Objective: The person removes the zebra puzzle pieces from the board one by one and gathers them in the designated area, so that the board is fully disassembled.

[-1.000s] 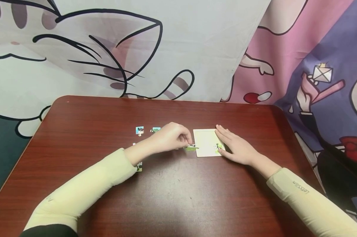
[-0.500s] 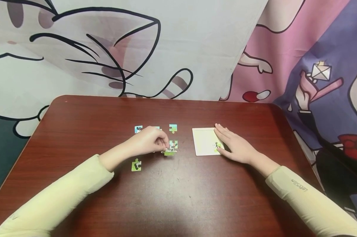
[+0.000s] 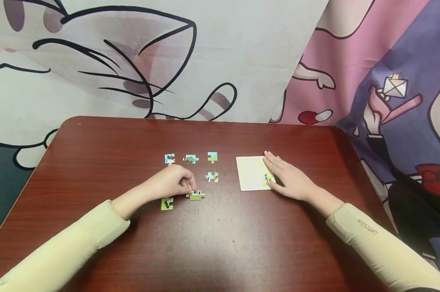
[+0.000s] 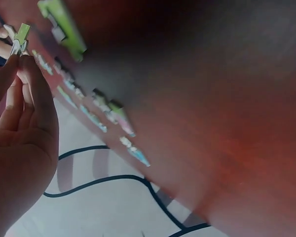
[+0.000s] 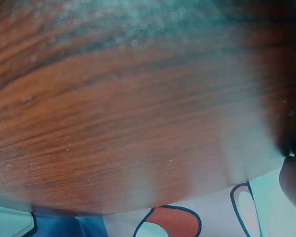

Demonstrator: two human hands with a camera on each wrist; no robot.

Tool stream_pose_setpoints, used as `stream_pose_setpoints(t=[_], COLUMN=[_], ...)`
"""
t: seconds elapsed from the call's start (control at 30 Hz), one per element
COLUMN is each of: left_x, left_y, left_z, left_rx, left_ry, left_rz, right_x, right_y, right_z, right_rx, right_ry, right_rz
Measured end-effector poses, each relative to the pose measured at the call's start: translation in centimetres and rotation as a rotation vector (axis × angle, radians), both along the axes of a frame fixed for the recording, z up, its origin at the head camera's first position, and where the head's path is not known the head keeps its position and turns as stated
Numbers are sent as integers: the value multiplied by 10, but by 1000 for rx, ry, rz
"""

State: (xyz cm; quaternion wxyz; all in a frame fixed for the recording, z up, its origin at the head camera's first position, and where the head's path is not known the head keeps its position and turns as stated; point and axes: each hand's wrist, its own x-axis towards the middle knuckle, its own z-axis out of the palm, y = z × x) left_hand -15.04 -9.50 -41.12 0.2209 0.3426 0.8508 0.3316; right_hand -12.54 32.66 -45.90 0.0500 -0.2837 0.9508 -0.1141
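Observation:
My left hand (image 3: 174, 181) pinches a green-and-white jigsaw piece (image 3: 195, 197) by its upper edge, between thumb and fingertips. The left wrist view shows this held piece (image 4: 22, 34) upright at the fingertips, apart from the other pieces. My right hand (image 3: 290, 177) lies with straight fingers along the right edge of a pale yellow puzzle board (image 3: 247, 174). One piece (image 3: 266, 178) with a black-and-white figure sits at the board's lower right, partly under the right thumb. Only a dark bit of the right hand (image 5: 295, 185) shows in the right wrist view.
Loose jigsaw pieces lie left of the board: a back row with a blue-sky piece (image 3: 169, 159), a tree piece (image 3: 191, 159) and a corner piece (image 3: 212, 157). Nearer are a middle piece (image 3: 212, 177) and a green piece (image 3: 167, 203). Printed cloth (image 3: 242, 52) hangs behind the brown table (image 3: 220, 243).
My left hand has moved left and slightly nearer, away from the board's left edge, carrying the jigsaw piece. Loose pieces it covered now show. The right hand stays on the board.

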Motion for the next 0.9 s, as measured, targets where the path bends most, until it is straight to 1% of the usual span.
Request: stream_pose_setpoints(t=[0.1,0.2,0.27,0.33,0.43,0.63,0.9], left_x=[2,5,6,7,9,11,10], left_y=[-4,-6,-7,-7,-7,-6,-6], left_z=[-4,-9,-11,-14,-16,-17,-19], left_rx=[12,2,-12,-28,-35,-36,-35], left_ry=[-6,-12,-6,5,40,56,59], left_rz=[8,31,36,31,8,5,25], right_x=[0,0,0,0,0,-1,0], right_y=[0,0,0,0,0,0,-1], right_z=[0,0,1,1,1,1,2], right_rx=[2,5,5,7,11,12,16], right_ry=[-2,-8,-14,-25,-34,-32,-33], right_rz=[-1,-4,-7,-13,-20,-20,-15])
